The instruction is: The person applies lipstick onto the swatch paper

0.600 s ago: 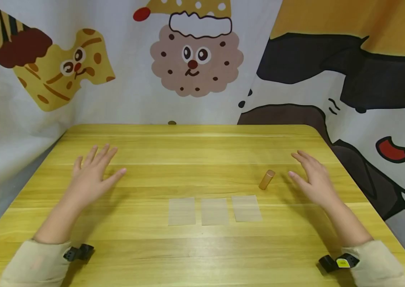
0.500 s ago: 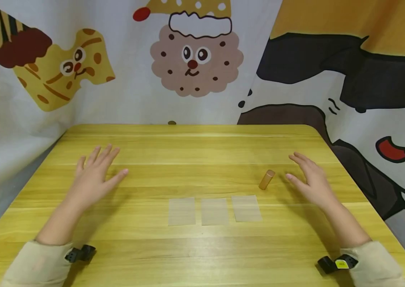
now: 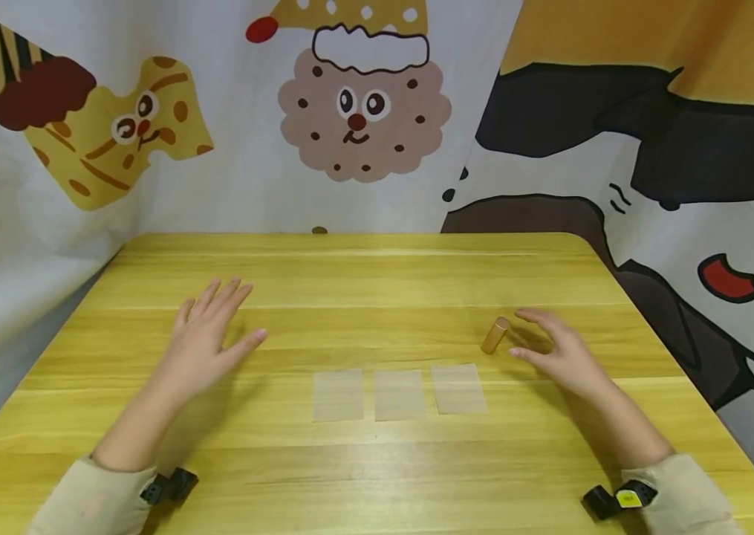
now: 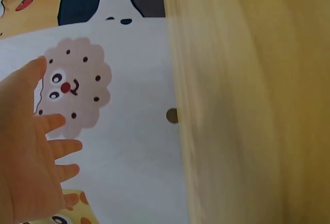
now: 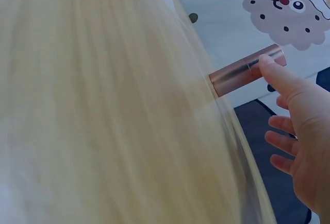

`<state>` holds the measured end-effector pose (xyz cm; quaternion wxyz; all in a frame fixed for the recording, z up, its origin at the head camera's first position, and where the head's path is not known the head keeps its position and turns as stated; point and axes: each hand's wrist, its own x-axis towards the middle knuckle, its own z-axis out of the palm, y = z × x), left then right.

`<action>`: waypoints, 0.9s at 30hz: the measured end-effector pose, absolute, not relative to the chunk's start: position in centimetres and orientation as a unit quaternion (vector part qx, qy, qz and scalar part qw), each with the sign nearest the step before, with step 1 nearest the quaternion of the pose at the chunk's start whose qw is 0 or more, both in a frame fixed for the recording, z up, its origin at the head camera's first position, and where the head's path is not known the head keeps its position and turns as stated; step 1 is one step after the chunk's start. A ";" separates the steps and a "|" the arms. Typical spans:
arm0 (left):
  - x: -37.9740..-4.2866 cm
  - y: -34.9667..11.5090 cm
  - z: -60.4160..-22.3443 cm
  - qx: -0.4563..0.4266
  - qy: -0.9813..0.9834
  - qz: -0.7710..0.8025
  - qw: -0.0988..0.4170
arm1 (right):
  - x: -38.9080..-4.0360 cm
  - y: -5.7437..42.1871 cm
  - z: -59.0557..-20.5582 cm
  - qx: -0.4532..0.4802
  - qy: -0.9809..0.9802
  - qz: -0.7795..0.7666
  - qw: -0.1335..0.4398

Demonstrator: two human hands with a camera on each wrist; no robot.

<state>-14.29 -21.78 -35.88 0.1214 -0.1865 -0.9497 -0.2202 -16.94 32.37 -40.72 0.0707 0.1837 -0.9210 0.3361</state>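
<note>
A copper-coloured metallic tube with a seam round it, like a lipstick (image 3: pixel 495 336), stands upright on the wooden table, right of centre. My right hand (image 3: pixel 562 357) is just to its right, thumb and fingers spread apart and curving toward it. In the right wrist view the thumb overlaps the lipstick (image 5: pixel 232 78), but the head view shows a small gap. My left hand (image 3: pixel 206 349) hovers over the left part of the table, fingers spread and holding nothing. Three thin translucent squares lie in a row between the hands: left square (image 3: pixel 339 395), middle square (image 3: pixel 400 395) and right square (image 3: pixel 459 388).
The wooden table (image 3: pixel 377 475) has rounded far corners. Behind it hangs a white curtain (image 3: pixel 229 193) with cartoon prints, reaching down along both sides. Each wrist carries a small black camera, the left camera (image 3: pixel 169 486) and the right camera (image 3: pixel 617 501).
My right hand has moved left and nearer, close to the lipstick. My left hand has moved right and slightly nearer. The lipstick and the squares have stayed in place.
</note>
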 end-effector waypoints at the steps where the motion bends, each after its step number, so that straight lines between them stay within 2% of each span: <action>1: -14.2 -21.6 -35.9 -0.190 -0.948 -0.224 0.123 | -17.0 32.3 -40.9 0.183 -0.919 0.341 0.066; 16: -13.5 -18.5 -36.3 -0.215 -0.919 -0.302 0.136 | -16.9 30.9 -42.3 0.147 -0.911 0.384 0.039; 27: -12.8 -16.6 -36.5 -0.219 -0.893 -0.376 0.117 | -17.0 29.8 -43.0 0.146 -0.913 0.375 0.064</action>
